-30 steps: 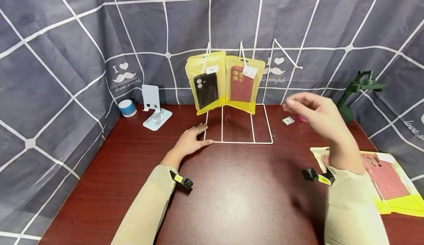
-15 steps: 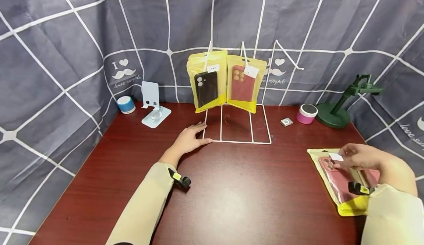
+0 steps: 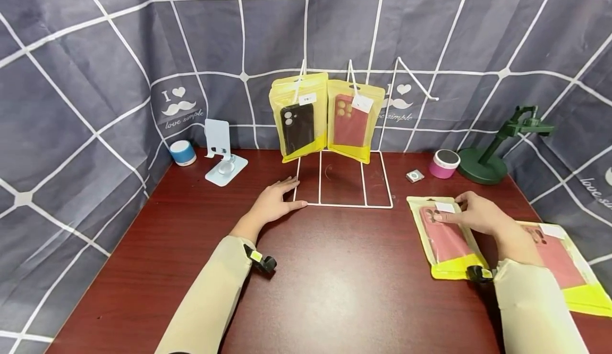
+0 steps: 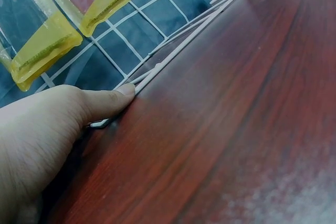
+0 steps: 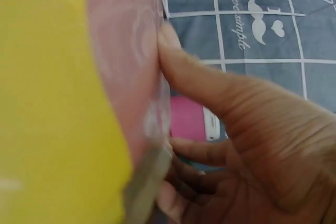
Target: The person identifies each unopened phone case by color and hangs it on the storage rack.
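In the head view my right hand pinches the right edge of a yellow-and-clear pouch with a pink phone case inside. In the right wrist view the thumb lies on the pouch front, with the other fingers behind its edge. My left hand, fingers extended, rests on the near left corner of a white wire display rack. Its thumb presses the front wire in the left wrist view. Two rack hooks bear pouches: a black phone case at left and a pink phone case in the middle.
The rack's right hook carries nothing. Another pink case pouch lies at the right table edge. Behind stand a pink speaker, a small square clip player, a green stand, a white phone stand and a blue speaker.
My right hand reached down to the pouches at right, took hold of one and lifted it leftward, uncovering the other pouch. The left hand stays on the rack.
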Motion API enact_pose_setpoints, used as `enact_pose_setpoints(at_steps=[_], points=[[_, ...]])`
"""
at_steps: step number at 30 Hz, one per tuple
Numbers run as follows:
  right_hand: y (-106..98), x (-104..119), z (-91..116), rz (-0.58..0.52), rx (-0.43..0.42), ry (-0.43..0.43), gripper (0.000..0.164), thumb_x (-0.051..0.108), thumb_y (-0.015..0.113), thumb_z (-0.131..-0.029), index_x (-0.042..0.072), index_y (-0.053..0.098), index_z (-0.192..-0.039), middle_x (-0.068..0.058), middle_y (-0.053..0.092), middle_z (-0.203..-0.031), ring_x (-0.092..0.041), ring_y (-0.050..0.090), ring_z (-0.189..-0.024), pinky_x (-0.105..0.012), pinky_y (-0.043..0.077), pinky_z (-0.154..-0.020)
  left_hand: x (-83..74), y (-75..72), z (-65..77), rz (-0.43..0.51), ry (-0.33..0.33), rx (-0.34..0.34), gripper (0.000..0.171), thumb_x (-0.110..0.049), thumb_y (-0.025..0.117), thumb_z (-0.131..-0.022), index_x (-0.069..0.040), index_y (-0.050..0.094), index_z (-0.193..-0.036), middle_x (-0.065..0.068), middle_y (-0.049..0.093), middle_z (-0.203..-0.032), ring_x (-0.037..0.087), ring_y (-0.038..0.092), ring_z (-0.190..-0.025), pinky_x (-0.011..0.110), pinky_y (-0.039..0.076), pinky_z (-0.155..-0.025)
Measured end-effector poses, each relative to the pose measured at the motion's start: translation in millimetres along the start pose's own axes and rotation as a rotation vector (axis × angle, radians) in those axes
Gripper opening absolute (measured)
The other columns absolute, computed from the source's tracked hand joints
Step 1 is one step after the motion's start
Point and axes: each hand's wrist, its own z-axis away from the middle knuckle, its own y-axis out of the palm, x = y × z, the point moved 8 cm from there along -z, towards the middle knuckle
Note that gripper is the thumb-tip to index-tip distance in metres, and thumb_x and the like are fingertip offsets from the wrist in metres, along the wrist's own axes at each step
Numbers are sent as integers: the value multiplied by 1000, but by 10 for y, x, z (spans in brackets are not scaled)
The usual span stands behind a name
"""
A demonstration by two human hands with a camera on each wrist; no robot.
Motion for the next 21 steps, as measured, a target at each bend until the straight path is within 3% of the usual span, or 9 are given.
enact_pose_setpoints(at_steps=[4, 7, 17, 21], points=[[22, -61, -59, -34, -65, 40, 100, 66, 72, -81, -18, 44, -128, -31, 61, -110, -38, 59, -94, -52, 52, -80, 3, 2, 0, -4, 0, -2, 83, -67, 68, -85, -18, 51, -150, 0, 41, -158, 29, 34, -147, 50, 27, -118], [49, -89, -85, -68, -89, 42, 98, 65, 72, -82, -17, 45, -128, -31, 59, -113, -39, 58, -95, -50, 52, -81, 11, 6, -1, -1, -5, -1, 83, -67, 68, -84, -19, 51, -150, 1, 42, -157, 29, 34, -147, 50, 28, -118], [71, -65, -71, -169, -66, 50, 70, 57, 70, -88, -7, 60, -114, -14, 60, -96, -31, 52, -90, -33, 42, -71, 25, 16, -14, -7, -8, -6, 83, -68, 68, -84, -19, 52, -149, 1, 42, -157, 29, 34, -147, 50, 28, -118], [78, -71, -43, -215, -64, 68, 61, 52, 67, -93, -6, 61, -113, -17, 59, -101, -31, 51, -93, -33, 41, -71, 14, 12, -15, -7, -3, -4, 83, -68, 68, -84, -18, 52, -149, 1, 42, -157, 29, 34, -147, 49, 28, -118]])
